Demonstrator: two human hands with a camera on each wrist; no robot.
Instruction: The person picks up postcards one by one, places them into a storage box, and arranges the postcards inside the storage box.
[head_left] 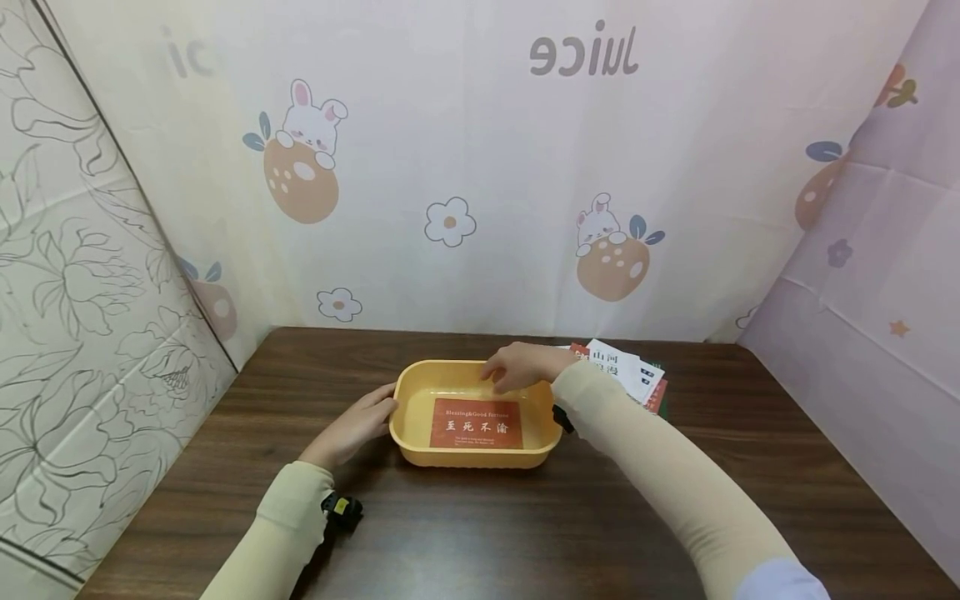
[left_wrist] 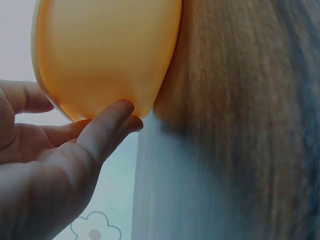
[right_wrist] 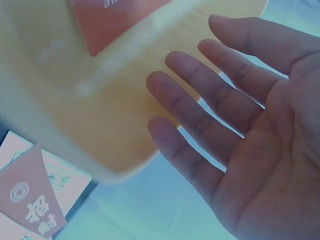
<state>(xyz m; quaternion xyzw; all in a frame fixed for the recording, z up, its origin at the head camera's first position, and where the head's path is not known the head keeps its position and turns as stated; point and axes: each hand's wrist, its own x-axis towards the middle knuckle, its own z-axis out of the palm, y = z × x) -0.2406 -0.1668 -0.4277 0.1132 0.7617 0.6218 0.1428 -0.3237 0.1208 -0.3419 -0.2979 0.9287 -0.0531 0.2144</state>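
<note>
On the table sits a yellow plastic basin (head_left: 480, 457), rectangular with rounded corners. A red card (head_left: 477, 423) printed with white writing lies flat on its floor. My left hand (head_left: 358, 426) grips the basin's left end; in the left wrist view, several fingers (left_wrist: 105, 127) lie against the outer wall and another digit reaches behind the rim. My right hand (head_left: 522, 367) is over the basin's far right part, holding nothing. In the right wrist view its fingers (right_wrist: 192, 112) are spread and slightly bent, palm toward the camera.
A loose pile of red, white and green printed cards (head_left: 630, 373) lies on the dark wooden table (head_left: 720, 467), right of the basin and partly behind my right forearm. Patterned curtains (head_left: 465, 125) border the table at the back and both sides.
</note>
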